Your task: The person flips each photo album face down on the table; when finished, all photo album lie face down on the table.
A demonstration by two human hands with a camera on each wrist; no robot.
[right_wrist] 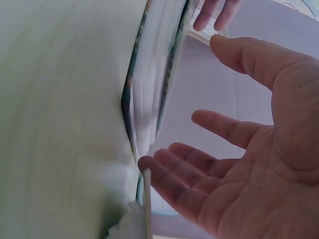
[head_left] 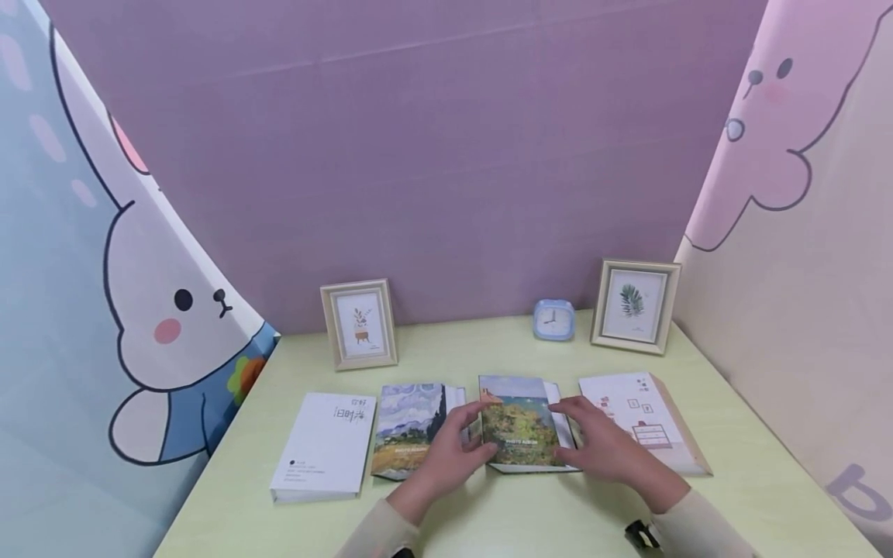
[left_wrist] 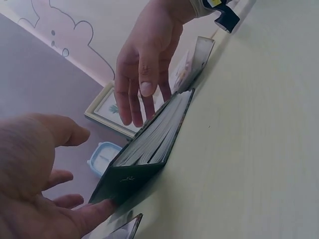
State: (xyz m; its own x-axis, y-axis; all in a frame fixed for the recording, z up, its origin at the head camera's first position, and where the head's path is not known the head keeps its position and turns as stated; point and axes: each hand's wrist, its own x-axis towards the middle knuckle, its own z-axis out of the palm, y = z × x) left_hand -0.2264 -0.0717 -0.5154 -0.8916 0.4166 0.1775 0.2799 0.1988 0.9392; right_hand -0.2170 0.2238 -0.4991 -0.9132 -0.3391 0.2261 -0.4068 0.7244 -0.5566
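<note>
A photo album (head_left: 516, 422) with a painted garden-and-sea cover lies on the table between my two hands. Its dark green spine (left_wrist: 127, 181) and white pages (left_wrist: 154, 134) show in the left wrist view. My left hand (head_left: 449, 453) is at the album's left side, fingers spread; one fingertip appears to touch the spine. On the other side, my right hand (head_left: 607, 446) has loosely extended fingers by the page edge (right_wrist: 152, 74). Its lowest fingertip is close to the album's corner; contact there is unclear. Neither hand grips the album.
Left of it lie a second painted album (head_left: 405, 426) and a white album (head_left: 324, 446). To the right is a white album with furniture drawings (head_left: 645, 426). Behind stand two picture frames (head_left: 325, 325) and a blue clock (head_left: 554, 320) near the purple backdrop (head_left: 446, 170).
</note>
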